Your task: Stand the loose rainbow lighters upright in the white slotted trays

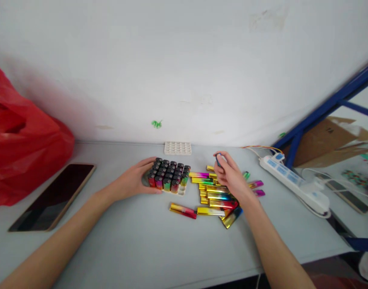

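Upright lighters (168,173) with black tops and shiny coloured bodies stand packed in rows in a white tray (181,191), whose front right holes show bare. My left hand (143,176) is wrapped round the left side of this block, thumb in front and fingers behind. To the right, my right hand (227,170) is closed on a small dark-topped lighter (218,157), mostly hidden by the fingers. Below and beside that hand lies a loose pile of shiny metallic lighters (220,196) in gold, red, blue, green and purple.
A white holed tray (178,148) rests by the wall. At the left are a dark tablet (53,196) and a red plastic bag (24,140). On the right lie a white power strip (294,182) with cables, a blue metal frame (322,102) and a cardboard box (319,142).
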`<state>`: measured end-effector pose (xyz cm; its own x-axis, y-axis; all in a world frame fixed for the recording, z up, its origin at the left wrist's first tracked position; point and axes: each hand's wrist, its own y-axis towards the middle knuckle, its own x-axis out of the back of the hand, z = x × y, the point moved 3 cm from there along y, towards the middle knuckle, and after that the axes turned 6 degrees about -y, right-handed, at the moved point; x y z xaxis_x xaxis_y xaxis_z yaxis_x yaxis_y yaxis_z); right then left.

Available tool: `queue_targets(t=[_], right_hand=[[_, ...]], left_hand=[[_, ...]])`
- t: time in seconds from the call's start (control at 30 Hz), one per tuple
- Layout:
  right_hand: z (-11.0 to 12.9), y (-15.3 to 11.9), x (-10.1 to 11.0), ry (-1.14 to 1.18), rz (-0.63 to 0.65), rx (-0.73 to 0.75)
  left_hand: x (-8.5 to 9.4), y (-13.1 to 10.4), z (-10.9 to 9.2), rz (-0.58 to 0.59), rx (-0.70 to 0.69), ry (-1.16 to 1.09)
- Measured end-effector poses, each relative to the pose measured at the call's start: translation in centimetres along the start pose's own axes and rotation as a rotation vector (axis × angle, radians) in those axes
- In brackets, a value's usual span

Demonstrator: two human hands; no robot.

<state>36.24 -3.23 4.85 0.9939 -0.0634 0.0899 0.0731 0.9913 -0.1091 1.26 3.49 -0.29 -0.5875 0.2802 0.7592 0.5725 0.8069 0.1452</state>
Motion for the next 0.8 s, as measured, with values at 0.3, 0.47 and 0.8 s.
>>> queue_targets(t=[0.3,0.47,0.8], right_hand=[[0.3,-1.8,-4.0,-0.624,-0.138,0.406],[0.2,-2.2,-5.0,-0.662,-0.113,0.434],[0.6,-2.3,-4.8,-0.682,-0.16,0.44]], left_hand=[[-0.1,0.0,0.1,-0.011,-0.01,0.004],[0.0,-0.1,-0.2,-0.005,-0.006,-0.003],[0.2,0.0,-0.7,0.007,-0.018,0.003]])
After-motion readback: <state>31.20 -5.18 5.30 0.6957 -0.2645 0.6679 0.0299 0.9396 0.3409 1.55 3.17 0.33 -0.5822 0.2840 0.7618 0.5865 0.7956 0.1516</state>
